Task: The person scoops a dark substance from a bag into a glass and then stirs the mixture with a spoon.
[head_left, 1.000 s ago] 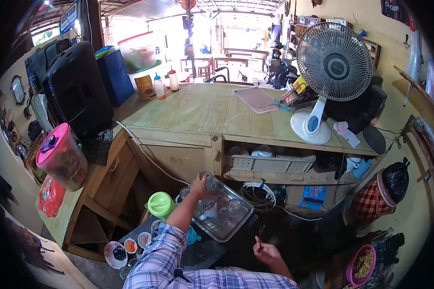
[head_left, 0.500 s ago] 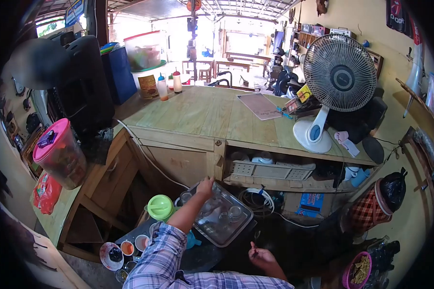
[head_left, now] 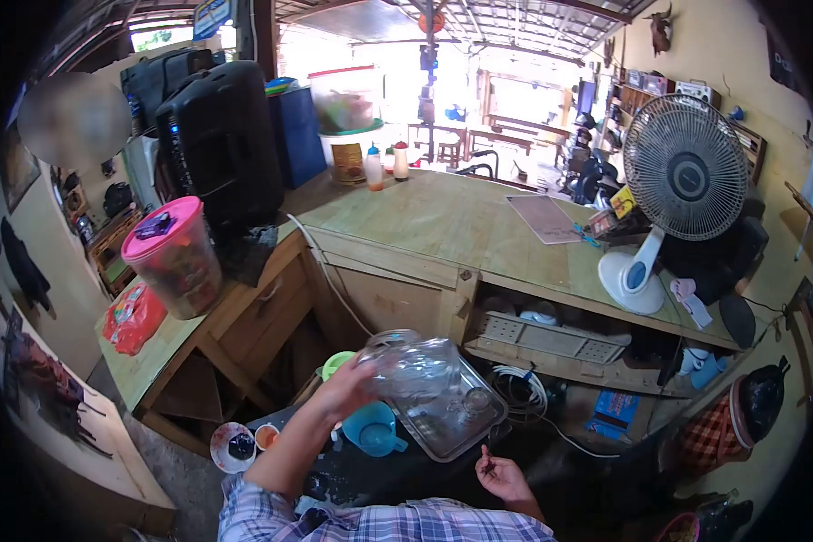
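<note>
My left hand point(head_left: 357, 387) is closed around a large clear glass point(head_left: 420, 369), held tilted on its side above a metal tray point(head_left: 456, 443). Motion blurs the hand, and the exact shape of the glass is hard to make out. Another clear glass point(head_left: 477, 403) stands on the tray. In front of the tray's near right corner, my right hand point(head_left: 506, 477) pinches a small spoon point(head_left: 490, 435), its bowl pointing up. A light blue plastic jug point(head_left: 373, 428) stands just left of the tray, with a green lidded container point(head_left: 336, 364) partly hidden behind my left hand.
An orange-filled cup point(head_left: 266, 437) and a bowl with dark contents point(head_left: 233, 446) sit at lower left. Beyond the tray runs a wooden counter point(head_left: 406, 217) with a white fan point(head_left: 686, 181). A coiled white cable point(head_left: 524, 390) lies right of the tray. A pink-lidded tub point(head_left: 176, 262) stands left.
My left hand has come back from the tray's far edge and now holds the large glass up. The view has shifted left, uncovering the blue jug. My right hand still has the spoon.
</note>
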`<state>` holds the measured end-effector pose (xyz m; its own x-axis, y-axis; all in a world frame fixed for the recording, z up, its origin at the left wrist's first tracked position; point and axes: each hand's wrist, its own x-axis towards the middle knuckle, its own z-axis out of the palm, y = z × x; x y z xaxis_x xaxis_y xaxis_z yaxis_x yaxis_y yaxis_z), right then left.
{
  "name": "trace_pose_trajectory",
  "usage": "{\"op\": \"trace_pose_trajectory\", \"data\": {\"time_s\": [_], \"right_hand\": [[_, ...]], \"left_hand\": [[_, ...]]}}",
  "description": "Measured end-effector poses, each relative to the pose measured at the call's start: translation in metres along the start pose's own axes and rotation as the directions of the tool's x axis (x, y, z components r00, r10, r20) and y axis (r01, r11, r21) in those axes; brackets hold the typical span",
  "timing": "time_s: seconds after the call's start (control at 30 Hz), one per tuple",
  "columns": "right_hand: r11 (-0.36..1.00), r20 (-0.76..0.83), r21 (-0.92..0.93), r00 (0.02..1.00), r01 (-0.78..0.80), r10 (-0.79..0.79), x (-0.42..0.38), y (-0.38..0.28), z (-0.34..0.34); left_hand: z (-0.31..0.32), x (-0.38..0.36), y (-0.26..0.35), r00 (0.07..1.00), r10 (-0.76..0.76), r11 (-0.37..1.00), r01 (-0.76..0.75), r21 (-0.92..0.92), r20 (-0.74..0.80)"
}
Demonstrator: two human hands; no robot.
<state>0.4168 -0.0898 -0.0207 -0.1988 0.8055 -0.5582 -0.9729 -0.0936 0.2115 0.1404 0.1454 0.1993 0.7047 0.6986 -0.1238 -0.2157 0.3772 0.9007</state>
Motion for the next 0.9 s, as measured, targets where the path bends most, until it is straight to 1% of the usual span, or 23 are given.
{"op": "trace_pose_trajectory", "data": {"time_s": [0.07,0.1,0.13,0.17,0.2,0.23,0.3,0.33,0.4,0.43,0.47,0.5,0.53,0.57,0.6,0.63,0.67,0.7,0.73,0.77,0.8,0.87,0.9], "right_hand": [[0.999,-0.011,-0.009,0.999,0.051,-0.051,0.005,-0.006,0.006],[0.997,-0.005,-0.021,0.998,0.069,-0.069,0.009,-0.011,0.008],[0.997,0.011,-0.007,0.997,0.071,-0.071,0.01,-0.015,0.011],[0.997,0.025,0.008,0.997,0.071,-0.072,0.011,-0.019,0.016],[0.995,0.078,-0.06,0.994,0.076,-0.071,0.011,-0.022,0.021],[0.995,0.029,-0.044,0.995,0.095,-0.094,0.011,-0.023,0.03],[0.991,0.009,-0.058,0.993,0.118,-0.117,0.012,-0.025,0.046],[0.99,0.031,-0.077,0.993,0.115,-0.113,0.014,-0.027,0.051],[0.987,0.036,-0.097,0.992,0.125,-0.122,0.016,-0.025,0.064],[0.985,0.06,-0.13,0.993,0.112,-0.105,0.018,-0.025,0.068],[0.985,0.064,-0.125,0.992,0.117,-0.11,0.02,-0.022,0.073],[0.985,0.068,-0.121,0.991,0.122,-0.115,0.019,-0.018,0.08],[0.985,0.06,-0.131,0.993,0.11,-0.103,0.018,-0.013,0.086],[0.991,0.088,-0.112,0.994,0.069,-0.059,0.017,-0.007,0.091],[0.995,0.12,-0.093,0.993,0.031,-0.019,0.017,-0.001,0.094],[0.995,0.119,-0.099,0.993,0.025,-0.014,0.017,0.004,0.097],[0.994,0.122,-0.111,0.993,0.009,0.005,0.017,0.008,0.099],[0.992,0.122,-0.123,0.992,-0.01,0.025,0.018,0.012,0.1],[0.992,0.115,-0.128,0.993,-0.018,0.033,0.021,0.014,0.1],[0.992,0.109,-0.123,0.993,-0.034,0.047,0.023,0.015,0.099],[0.992,0.102,-0.119,0.993,-0.047,0.059,0.024,0.017,0.099],[0.992,0.087,-0.115,0.994,-0.053,0.063,0.023,0.021,0.103],[0.993,0.081,-0.105,0.995,-0.054,0.062,0.023,0.023,0.106]], "left_hand": [[-0.008,-0.049,-0.018,0.998,-0.049,0.969,0.041,-0.244,-0.029],[-0.01,-0.071,-0.03,0.998,-0.034,0.929,0.011,-0.371,-0.056],[-0.012,-0.093,-0.045,0.996,-0.021,0.871,-0.023,-0.491,-0.084],[-0.027,-0.111,-0.072,0.999,-0.022,0.788,-0.003,-0.615,-0.033],[-0.041,-0.129,-0.099,1.0,-0.014,0.688,0.022,-0.726,0.017],[-0.046,-0.148,-0.119,1.0,-0.007,0.685,0.001,-0.728,-0.005],[-0.049,-0.179,-0.146,0.996,0.078,0.643,-0.013,-0.766,0.048],[-0.043,-0.193,-0.146,0.996,0.081,0.64,-0.03,-0.768,0.029],[-0.026,-0.222,-0.149,0.997,0.024,0.825,-0.065,-0.562,-0.079],[-0.025,-0.227,-0.158,0.995,0.026,0.821,-0.076,-0.566,-0.096],[-0.026,-0.23,-0.173,0.966,-0.1,0.822,-0.054,-0.567,-0.238],[-0.026,-0.231,-0.186,0.902,-0.223,0.818,-0.033,-0.574,-0.37],[-0.024,-0.23,-0.197,0.863,-0.243,0.831,-0.05,-0.554,-0.442],[-0.027,-0.228,-0.214,0.858,-0.242,0.829,-0.06,-0.556,-0.453],[-0.036,-0.225,-0.236,0.776,-0.217,0.949,0.025,-0.315,-0.592],[-0.048,-0.22,-0.262,0.69,-0.148,0.987,0.146,-0.064,-0.708],[-0.064,-0.215,-0.303,0.631,-0.034,0.988,0.14,0.07,-0.775],[-0.065,-0.21,-0.309,0.624,-0.036,0.989,0.136,0.064,-0.781],[-0.062,-0.206,-0.314,0.597,0.213,0.927,0.127,0.354,-0.773],[-0.061,-0.204,-0.318,0.571,0.444,0.781,0.132,0.611,-0.691],[-0.062,-0.201,-0.32,0.565,0.437,0.786,0.139,0.603,-0.7],[-0.069,-0.191,-0.32,0.611,0.505,0.611,0.245,0.752,-0.61],[-0.073,-0.184,-0.32,0.607,0.498,0.619,0.251,0.744,-0.619]]}}
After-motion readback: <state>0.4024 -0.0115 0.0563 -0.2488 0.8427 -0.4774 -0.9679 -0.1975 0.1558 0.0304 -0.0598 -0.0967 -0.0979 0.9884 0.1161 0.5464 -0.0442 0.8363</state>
